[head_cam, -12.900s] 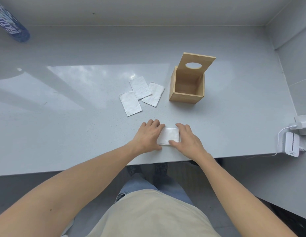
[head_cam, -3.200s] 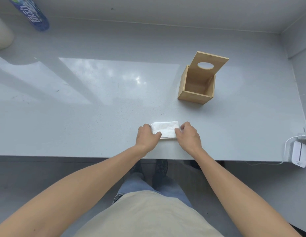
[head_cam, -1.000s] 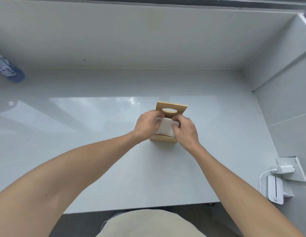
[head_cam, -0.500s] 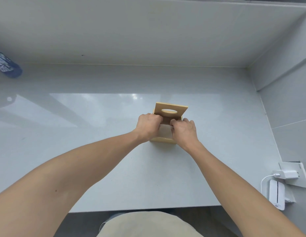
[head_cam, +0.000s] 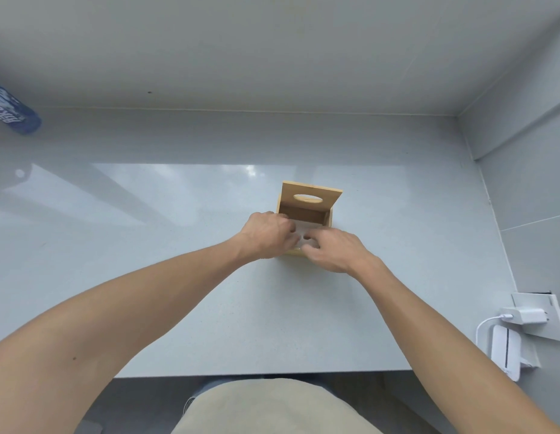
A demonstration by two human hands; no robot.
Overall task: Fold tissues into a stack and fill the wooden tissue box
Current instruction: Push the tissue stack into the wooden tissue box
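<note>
The small square wooden tissue box stands on the grey table, lid up. White folded tissues lie inside it. The left hand and right hand are over the box, fingers curled down onto the tissues.

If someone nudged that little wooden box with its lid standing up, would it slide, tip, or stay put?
The small square wooden tissue box would probably slide: the glossy grey countertop looks smooth. It seems light, with thin walls. Its raised lid with an oval hole adds height at the back, so a high push might tip it.
</note>
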